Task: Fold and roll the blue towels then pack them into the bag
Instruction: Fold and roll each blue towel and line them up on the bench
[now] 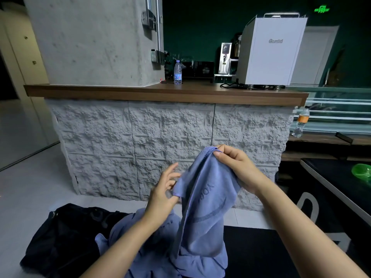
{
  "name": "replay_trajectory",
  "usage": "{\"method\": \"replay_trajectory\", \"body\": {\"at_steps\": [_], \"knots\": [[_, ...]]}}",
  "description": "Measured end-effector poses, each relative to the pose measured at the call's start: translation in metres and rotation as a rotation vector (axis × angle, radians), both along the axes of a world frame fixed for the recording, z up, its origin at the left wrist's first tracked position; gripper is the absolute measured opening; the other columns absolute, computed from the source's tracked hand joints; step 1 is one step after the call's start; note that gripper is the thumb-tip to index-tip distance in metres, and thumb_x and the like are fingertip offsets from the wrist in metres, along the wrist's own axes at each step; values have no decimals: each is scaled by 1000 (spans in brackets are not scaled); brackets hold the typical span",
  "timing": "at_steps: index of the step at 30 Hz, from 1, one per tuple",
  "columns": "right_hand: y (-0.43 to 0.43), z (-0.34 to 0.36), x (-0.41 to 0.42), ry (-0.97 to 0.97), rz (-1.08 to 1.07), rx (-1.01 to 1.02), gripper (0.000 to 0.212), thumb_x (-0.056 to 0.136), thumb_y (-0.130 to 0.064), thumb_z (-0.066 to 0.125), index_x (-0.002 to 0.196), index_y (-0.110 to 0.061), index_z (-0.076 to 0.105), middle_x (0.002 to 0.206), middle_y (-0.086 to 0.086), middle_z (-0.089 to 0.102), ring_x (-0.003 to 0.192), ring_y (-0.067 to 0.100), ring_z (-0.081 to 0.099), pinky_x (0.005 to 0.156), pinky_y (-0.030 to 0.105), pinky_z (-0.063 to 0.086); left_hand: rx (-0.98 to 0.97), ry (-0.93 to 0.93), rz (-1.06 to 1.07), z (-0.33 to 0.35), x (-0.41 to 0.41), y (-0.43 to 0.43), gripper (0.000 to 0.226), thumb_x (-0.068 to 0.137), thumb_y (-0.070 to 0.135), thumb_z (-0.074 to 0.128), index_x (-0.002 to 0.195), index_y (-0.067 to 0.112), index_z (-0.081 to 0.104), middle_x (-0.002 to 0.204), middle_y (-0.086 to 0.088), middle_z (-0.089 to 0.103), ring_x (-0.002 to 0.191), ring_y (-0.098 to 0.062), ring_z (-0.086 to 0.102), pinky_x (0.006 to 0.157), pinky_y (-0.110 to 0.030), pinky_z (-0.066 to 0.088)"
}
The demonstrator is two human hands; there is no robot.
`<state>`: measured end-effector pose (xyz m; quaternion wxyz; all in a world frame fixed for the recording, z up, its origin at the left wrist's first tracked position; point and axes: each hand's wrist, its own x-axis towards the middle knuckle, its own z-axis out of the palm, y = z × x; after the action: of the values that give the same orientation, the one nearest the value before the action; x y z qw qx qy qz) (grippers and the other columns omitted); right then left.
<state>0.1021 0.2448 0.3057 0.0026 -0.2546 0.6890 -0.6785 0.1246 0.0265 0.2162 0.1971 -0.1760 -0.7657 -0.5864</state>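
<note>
A blue towel (206, 203) hangs in the air in front of me, bunched and draping down. My right hand (236, 167) pinches its top hemmed corner between thumb and fingers. My left hand (163, 194) pinches a lower edge of the same towel with thumb and curled fingers, its other fingers spread upward. Below, more blue towel cloth (144, 251) lies crumpled in a heap on a black mat. A black bag (66, 237) lies slumped on the floor at the lower left, touching the heap.
A rough grey stone counter (170, 141) with a wooden top stands close ahead. On it are a water bottle (177, 72) and a white machine (271, 51). A dark table (341, 183) with a green object (362, 172) is at the right. Pale floor stretches left.
</note>
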Motion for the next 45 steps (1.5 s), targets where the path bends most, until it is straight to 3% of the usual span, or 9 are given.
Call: {"method": "replay_trajectory", "body": {"at_steps": [7, 11, 15, 18, 20, 25, 32, 37, 45], "knots": [[15, -11, -2, -65, -93, 25, 20, 87, -29, 59, 77, -14, 53, 70, 0, 50, 63, 8, 47, 58, 18, 39, -204, 504, 92, 35, 1, 9, 38, 75, -13, 53, 98, 12, 72, 100, 10, 63, 97, 0, 60, 84, -13, 44], [21, -19, -6, -41, -181, 67, 22, 91, -26, 59, 72, -17, 54, 71, 4, 48, 65, 11, 44, 59, 22, 36, -111, 370, 24, 47, 2, 13, 48, 77, -13, 47, 109, 15, 70, 101, 9, 65, 97, -5, 62, 83, -13, 44], [29, -23, -9, -76, -243, 21, 22, 89, -28, 62, 70, -18, 55, 71, 6, 47, 67, 14, 43, 60, 27, 33, -183, 374, -85, 50, 0, 5, 28, 74, -8, 59, 87, 12, 75, 78, 11, 66, 75, -5, 62, 68, -16, 45], [30, -25, -9, -46, -242, 60, 22, 88, -26, 63, 69, -19, 56, 78, 6, 50, 72, 14, 46, 65, 27, 36, 34, 151, -77, 53, 0, 11, 19, 77, 6, 72, 71, 24, 73, 66, 8, 62, 63, -5, 52, 62, -22, 40], [27, -22, -7, 27, -255, 119, 18, 89, -17, 63, 72, -15, 58, 92, 4, 57, 83, 12, 52, 77, 23, 39, 202, -3, -62, 56, -3, 15, 10, 83, 17, 69, 74, 12, 69, 70, -2, 58, 70, -11, 46, 66, -29, 37], [6, -3, 11, 70, -34, 146, 10, 86, 1, 61, 81, -7, 63, 69, -6, 63, 65, 1, 54, 66, 10, 42, 337, -276, -74, 62, -7, 23, 10, 85, 9, 65, 77, 8, 71, 73, -2, 67, 71, -12, 55, 63, -22, 43], [-31, 1, 17, 8, -70, 117, 8, 83, -11, 70, 81, -6, 64, 70, 14, 60, 68, 20, 51, 62, 23, 40, 314, -323, -143, 69, 1, 31, 11, 86, 8, 64, 84, 13, 73, 82, -7, 74, 72, -11, 68, 57, -14, 47], [-33, 1, 8, -1, -168, 155, 18, 80, -14, 75, 72, -13, 58, 61, 7, 53, 58, 14, 46, 55, 22, 37, 301, -312, -194, 75, 10, 27, 16, 91, 9, 57, 91, 1, 71, 63, 2, 68, 49, 2, 56, 45, -7, 39], [-22, -2, 10, -1, 8, 104, 13, 83, -13, 68, 75, -12, 59, 63, 8, 54, 62, 13, 46, 60, 19, 35, 268, -321, -125, 87, -3, 18, 6, 84, 16, 66, 84, 14, 72, 78, -2, 73, 73, -11, 63, 67, -22, 47]]}}
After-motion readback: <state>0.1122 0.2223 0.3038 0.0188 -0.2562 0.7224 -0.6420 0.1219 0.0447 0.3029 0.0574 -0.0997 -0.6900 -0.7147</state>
